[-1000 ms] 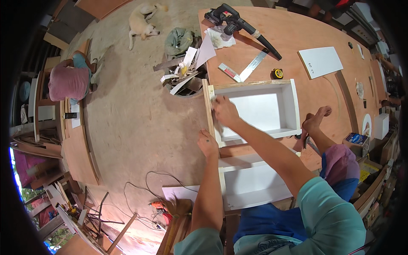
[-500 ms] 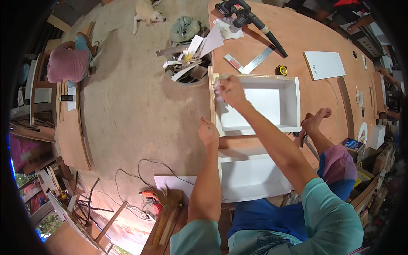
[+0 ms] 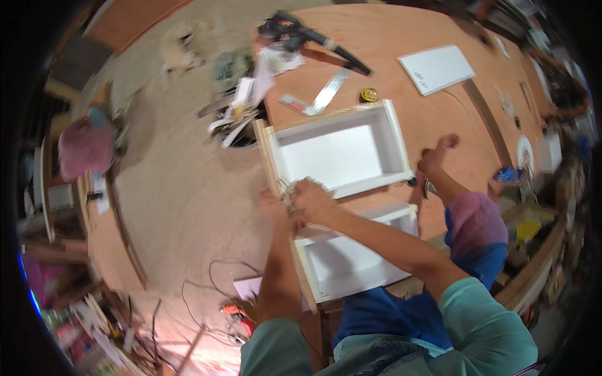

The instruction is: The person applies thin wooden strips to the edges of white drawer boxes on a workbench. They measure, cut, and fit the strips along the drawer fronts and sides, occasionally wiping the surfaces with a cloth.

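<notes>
A white, open-topped drawer box [image 3: 342, 190] lies on the wooden table, with a long wooden strip [image 3: 265, 150] along its left end. My right hand [image 3: 312, 200] is closed on a crumpled whitish wad, perhaps a rag, at the box's near left corner. Beside it, at the same left edge, my left hand [image 3: 274, 205] is blurred, so its fingers cannot be made out. A second white drawer box [image 3: 357, 283] is nearer to me, partly beneath my right forearm.
Beyond the boxes lie a tape measure [image 3: 369, 95], a metal square [image 3: 327, 94], a black blower [image 3: 307, 37] and a white panel [image 3: 437, 69]. Offcuts [image 3: 241, 116] fill a bin left of the table. A person [image 3: 86, 149] sits far left; a dog [image 3: 182, 53] lies behind.
My right hand has come nearer along the box's left end, from the far corner to the near one, beside my left hand. The view has turned and blurred.
</notes>
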